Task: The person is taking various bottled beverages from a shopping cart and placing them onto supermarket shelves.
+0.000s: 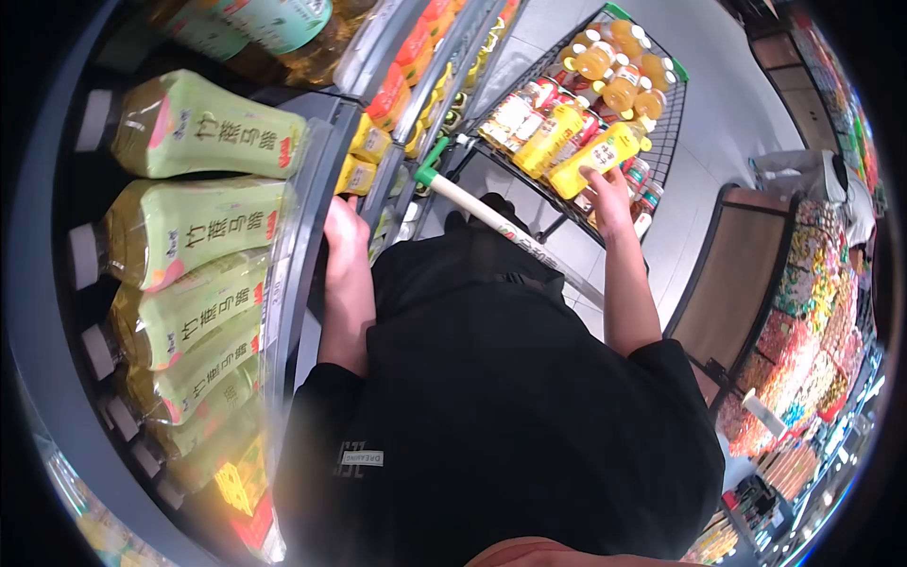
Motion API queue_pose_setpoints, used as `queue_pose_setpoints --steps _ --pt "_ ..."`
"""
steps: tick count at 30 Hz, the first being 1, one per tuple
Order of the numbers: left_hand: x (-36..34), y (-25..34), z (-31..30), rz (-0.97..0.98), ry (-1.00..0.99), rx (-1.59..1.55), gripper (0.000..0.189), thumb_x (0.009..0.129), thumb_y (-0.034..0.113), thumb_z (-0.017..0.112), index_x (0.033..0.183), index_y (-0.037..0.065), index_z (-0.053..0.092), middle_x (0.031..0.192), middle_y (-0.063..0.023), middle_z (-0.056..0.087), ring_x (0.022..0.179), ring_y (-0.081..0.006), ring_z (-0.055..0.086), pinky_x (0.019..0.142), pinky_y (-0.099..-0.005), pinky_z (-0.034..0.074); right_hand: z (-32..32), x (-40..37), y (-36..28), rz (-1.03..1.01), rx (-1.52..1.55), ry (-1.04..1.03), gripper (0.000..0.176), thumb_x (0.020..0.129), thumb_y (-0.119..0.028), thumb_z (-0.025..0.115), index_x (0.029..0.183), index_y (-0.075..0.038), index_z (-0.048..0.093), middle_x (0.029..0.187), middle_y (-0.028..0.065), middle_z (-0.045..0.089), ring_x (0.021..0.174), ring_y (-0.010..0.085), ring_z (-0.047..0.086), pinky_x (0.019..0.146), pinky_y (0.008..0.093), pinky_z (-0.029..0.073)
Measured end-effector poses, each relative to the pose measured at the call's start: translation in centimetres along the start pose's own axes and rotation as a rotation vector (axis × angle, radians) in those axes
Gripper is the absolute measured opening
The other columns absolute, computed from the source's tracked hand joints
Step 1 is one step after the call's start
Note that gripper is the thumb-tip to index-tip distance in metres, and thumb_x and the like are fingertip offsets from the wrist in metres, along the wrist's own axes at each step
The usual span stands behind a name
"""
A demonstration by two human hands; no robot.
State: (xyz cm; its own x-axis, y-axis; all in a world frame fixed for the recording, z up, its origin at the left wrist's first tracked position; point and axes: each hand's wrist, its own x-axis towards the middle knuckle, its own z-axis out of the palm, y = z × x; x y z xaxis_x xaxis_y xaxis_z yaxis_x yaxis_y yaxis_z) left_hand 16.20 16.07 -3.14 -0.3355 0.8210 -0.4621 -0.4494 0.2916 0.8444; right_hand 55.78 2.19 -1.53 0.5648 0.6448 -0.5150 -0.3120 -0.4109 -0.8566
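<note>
Your right hand reaches over a loaded shopping cart, fingers touching the label side of a yellow bottle — whether they close fully around it, you cannot tell from this angle. The yellow bottle lies tilted on top of the goods at the near end of the cart, its cap end pointing away from you and toward the right. Your left hand is at the shelving on your left, just beside small yellow packets; its fingers are partly hidden at the shelf edge, and you cannot tell whether they grip anything. Beside the bottle under your right hand lies a second yellow bottle, with red-and-white packs to its left. Amber bottles with pale caps pile up at the far end. The cart's white handle, tipped in green, crosses in front of your black shirt. To your left, bottles with pale green labels and dark caps stand in a row on a grey shelf. To your right — across the pale tiled floor — brightly wrapped goods fill a display beside a brown panel.
</note>
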Motion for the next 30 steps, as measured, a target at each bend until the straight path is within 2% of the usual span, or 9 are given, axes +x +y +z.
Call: queue_pose_setpoints --steps 7,8,11,14,19,23,25,27,30 --pt "1.7 -0.7 -3.1 -0.026 -0.109 -0.084 0.062 0.103 0.053 0.050 0.151 0.014 0.043 0.158 -0.0061 0.040 0.149 -0.0252 0.030 0.123 -0.0625 0.016 1.8 -2.0 -3.7 -0.111 0.027 -0.198 0.049 0.085 -0.009 0.079 0.130 -0.001 0.060 0.122 0.0088 0.070 0.110 0.0174 0.066 0.096 0.0346 0.052" --pt "2.6 -2.9 -6.2 0.095 -0.137 -0.126 0.059 0.104 0.050 0.051 0.149 0.013 0.044 0.154 -0.0071 0.042 0.146 -0.0245 0.031 0.124 -0.0604 0.013 2.4 -2.8 -4.7 -0.117 0.031 -0.221 0.049 0.085 -0.006 0.078 0.130 0.001 0.059 0.123 0.0098 0.070 0.112 0.0197 0.066 0.103 0.0371 0.051" --pt "-3.0 0.2 -4.7 0.210 0.115 0.075 0.047 0.104 0.036 0.058 0.141 0.007 0.052 0.143 -0.0084 0.049 0.122 -0.0230 0.050 0.113 -0.0487 0.038 2.9 -3.9 -5.4 -0.125 0.072 -0.345 0.055 0.086 -0.005 0.079 0.135 0.000 0.055 0.126 0.0103 0.069 0.117 0.0202 0.065 0.107 0.0374 0.049" --pt "-5.4 1.4 -6.5 0.033 -0.268 0.231 0.041 0.105 0.026 0.057 0.139 0.001 0.055 0.128 -0.0099 0.060 0.112 -0.0199 0.059 0.101 -0.0345 0.048 4.0 -5.8 -5.8 -0.074 0.089 -0.419 0.058 0.086 -0.004 0.079 0.138 -0.001 0.054 0.126 0.0098 0.069 0.117 0.0198 0.065 0.107 0.0376 0.049" --pt "-10.0 4.7 2.1 -0.186 -0.873 0.487 0.042 0.104 0.022 0.062 0.140 0.001 0.056 0.127 -0.0117 0.063 0.112 -0.0153 0.061 0.098 -0.0293 0.049 6.3 -7.1 -5.4 -0.103 -0.042 -0.796 0.058 0.085 -0.004 0.078 0.138 -0.003 0.057 0.123 0.0070 0.069 0.114 0.0161 0.065 0.101 0.0365 0.053" --pt "-11.1 3.9 6.0 -0.287 -1.054 0.329 0.050 0.097 0.012 0.074 0.141 0.000 0.054 0.137 -0.0120 0.059 0.124 -0.0168 0.058 0.103 -0.0336 0.050 8.8 -8.5 -7.2 -0.232 -0.273 -0.920 0.062 0.084 -0.013 0.081 0.139 -0.002 0.055 0.119 0.0073 0.068 0.109 0.0155 0.064 0.096 0.0329 0.052" --pt "-10.6 3.4 6.6 -0.299 -1.086 0.342 0.054 0.094 0.009 0.077 0.142 0.000 0.053 0.134 -0.0099 0.062 0.125 -0.0184 0.060 0.104 -0.0350 0.050 9.4 -8.8 -7.8 -0.252 -0.346 -0.960 0.070 0.085 -0.015 0.081 0.145 -0.002 0.049 0.127 0.0095 0.067 0.114 0.0160 0.062 0.099 0.0348 0.050" --pt "-10.0 3.8 7.0 -0.376 -1.151 0.333 0.056 0.095 0.008 0.076 0.144 0.001 0.050 0.133 -0.0093 0.063 0.126 -0.0199 0.060 0.108 -0.0358 0.048 9.3 -8.5 -7.8 -0.209 -0.308 -0.977 0.066 0.087 -0.012 0.079 0.145 -0.003 0.048 0.126 0.0103 0.068 0.113 0.0160 0.063 0.097 0.0336 0.051" --pt "-10.6 3.3 6.3 -0.302 -1.024 0.267 0.049 0.091 0.002 0.078 0.135 -0.001 0.058 0.124 -0.0091 0.069 0.114 -0.0184 0.066 0.100 -0.0348 0.053 8.3 -6.0 -6.2 -0.134 -0.103 -1.014 0.056 0.092 -0.009 0.072 0.143 -0.004 0.049 0.125 0.0110 0.069 0.111 0.0163 0.066 0.092 0.0317 0.053"
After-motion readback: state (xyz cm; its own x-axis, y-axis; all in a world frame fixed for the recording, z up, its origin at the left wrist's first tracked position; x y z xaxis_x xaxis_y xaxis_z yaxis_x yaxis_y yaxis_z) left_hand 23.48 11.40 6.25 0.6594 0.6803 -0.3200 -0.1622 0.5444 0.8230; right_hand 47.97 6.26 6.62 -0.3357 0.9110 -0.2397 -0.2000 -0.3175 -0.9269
